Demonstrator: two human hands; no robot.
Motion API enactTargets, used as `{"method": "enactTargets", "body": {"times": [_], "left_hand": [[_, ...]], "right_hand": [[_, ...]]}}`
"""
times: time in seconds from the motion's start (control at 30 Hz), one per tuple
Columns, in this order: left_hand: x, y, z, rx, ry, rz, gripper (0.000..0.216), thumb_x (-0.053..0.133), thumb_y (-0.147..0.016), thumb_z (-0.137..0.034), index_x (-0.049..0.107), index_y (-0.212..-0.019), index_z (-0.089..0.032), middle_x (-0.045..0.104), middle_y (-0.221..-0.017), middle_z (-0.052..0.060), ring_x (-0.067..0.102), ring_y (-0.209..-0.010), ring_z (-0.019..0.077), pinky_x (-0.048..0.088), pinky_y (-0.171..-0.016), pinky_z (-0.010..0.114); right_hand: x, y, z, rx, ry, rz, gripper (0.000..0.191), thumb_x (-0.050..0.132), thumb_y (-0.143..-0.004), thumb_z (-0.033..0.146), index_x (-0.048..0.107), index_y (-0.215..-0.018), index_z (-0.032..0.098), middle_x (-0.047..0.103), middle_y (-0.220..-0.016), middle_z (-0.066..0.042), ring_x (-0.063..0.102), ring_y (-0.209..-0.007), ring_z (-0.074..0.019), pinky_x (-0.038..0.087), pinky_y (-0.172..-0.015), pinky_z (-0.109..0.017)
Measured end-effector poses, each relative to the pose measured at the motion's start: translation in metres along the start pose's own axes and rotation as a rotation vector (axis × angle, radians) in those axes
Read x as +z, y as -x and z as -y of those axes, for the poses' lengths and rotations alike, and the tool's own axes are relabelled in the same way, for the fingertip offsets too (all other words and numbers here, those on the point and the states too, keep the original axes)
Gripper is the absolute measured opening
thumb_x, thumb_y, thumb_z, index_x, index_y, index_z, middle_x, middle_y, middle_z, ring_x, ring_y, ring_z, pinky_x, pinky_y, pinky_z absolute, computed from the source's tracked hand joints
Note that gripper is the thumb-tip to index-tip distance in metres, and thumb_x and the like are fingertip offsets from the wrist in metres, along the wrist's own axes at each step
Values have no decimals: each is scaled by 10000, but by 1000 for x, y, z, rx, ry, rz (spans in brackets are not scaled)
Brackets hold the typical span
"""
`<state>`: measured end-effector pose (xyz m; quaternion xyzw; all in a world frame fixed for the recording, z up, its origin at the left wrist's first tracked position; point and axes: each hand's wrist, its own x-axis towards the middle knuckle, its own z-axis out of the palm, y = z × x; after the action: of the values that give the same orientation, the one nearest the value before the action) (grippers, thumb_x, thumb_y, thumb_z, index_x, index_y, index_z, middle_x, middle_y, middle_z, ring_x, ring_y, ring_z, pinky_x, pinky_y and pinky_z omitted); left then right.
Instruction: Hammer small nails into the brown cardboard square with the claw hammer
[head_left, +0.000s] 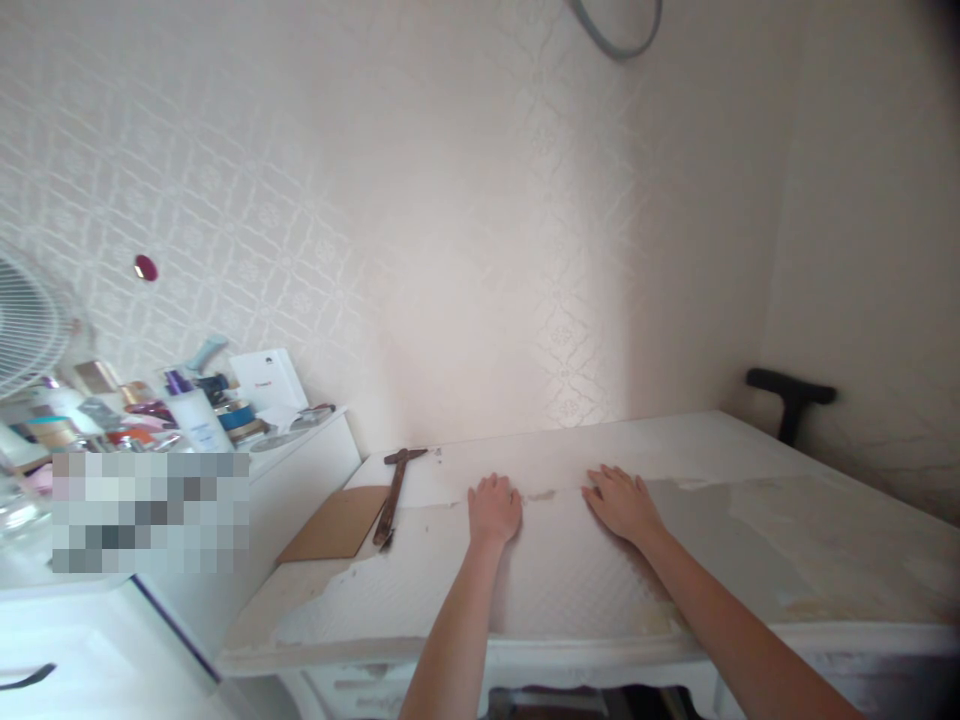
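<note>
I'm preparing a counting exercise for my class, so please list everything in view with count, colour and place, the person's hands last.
Tabletop: one, worn white, centre
Hammer: one, brown, tabletop's left side
Board: one, brown, left of hammer
Cabinet: one, white, left of tabletop
Cabinet handle: one, black, lower left
Bottle: one, white with purple cap, on cabinet
Box: one, white, on cabinet
Assorted small items: too crowded to count, mixed colours, on cabinet
Fan: one, white, left edge
Round item: one, magenta, on wall
Walls: two, pale, behind
Loop: one, grey, top
T-shaped handle: one, black, right
Left hand: one, bare, on tabletop
Right hand: one, bare, on tabletop
</note>
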<state>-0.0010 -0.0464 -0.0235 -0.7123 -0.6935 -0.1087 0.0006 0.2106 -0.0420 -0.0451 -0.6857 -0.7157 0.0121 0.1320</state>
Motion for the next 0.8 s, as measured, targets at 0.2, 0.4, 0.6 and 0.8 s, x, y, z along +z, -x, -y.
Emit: {"method": "enactTargets", "body": {"times": [0.2,0.4,0.6,0.8], "left_hand": [[-1,1,0,-8,13,1,446,264,-942,-342,509,-1279,-182,416,-1454,102,349,-1353,248,229,-1122,466],[-3,2,-1,-5,18,-2,441,261,-942,-340,519,-1264,-184,428,-1445,104,367,-1341,249,233,-1120,471],[-2,1,-1,1,4,1,447,263,-943,-337,511,-1274,-168,432,-1442,107,360,-1345,253,246,-1115,476],[0,0,0,7,5,-8,456,265,-940,-337,516,-1277,-159,432,-1443,108,359,-1344,262,247,-1112,486]], "right_hand": [[-1,0,0,1,-2,1,523,285,-936,379,490,-1355,141,394,-1466,-147,326,-1347,-304,219,-1077,-521],[2,-1,-1,-2,2,0,520,289,-937,381,491,-1353,143,394,-1466,-146,317,-1353,-296,221,-1077,-522],[1,0,0,0,0,-4,514,287,-937,371,495,-1349,146,389,-1468,-153,322,-1350,-296,221,-1076,-526],[0,0,1,-2,-8,-5,522,286,-939,373,484,-1358,136,394,-1463,-157,311,-1356,-301,217,-1079,-524]]}}
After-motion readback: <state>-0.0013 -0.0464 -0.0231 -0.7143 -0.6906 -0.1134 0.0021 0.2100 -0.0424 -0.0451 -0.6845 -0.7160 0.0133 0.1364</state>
